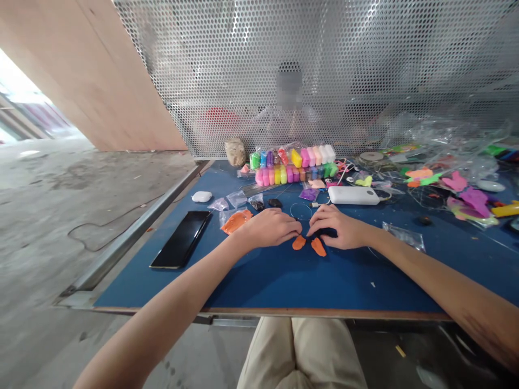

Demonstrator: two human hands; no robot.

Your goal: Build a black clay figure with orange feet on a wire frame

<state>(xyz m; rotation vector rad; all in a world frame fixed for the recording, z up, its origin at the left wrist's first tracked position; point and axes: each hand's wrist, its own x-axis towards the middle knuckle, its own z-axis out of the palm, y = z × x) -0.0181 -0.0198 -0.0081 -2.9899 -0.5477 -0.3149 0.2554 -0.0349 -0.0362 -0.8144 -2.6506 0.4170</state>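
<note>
Left hand [278, 227] and right hand [340, 227] half-curled, low over the blue table [251, 281]; cannot tell of any hold between fingers. At centre frame, just below them, two flat orange pieces [318, 247]. Left of centre, black phone [180, 239], then orange clay [236, 221]. Beyond, upper centre, rows of coloured blocks [278, 175]. Across the top, perforated metal panel [243, 81].

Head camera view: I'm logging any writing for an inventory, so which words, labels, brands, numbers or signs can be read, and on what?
None can be read anywhere.
White power bank: a dark mark near its right end, too small to make out.
Wrapped coloured clay packs: any print is too small or blurred to read.
Smartphone: dark screen, no text visible.
Orange clay pieces: no writing visible.
</note>
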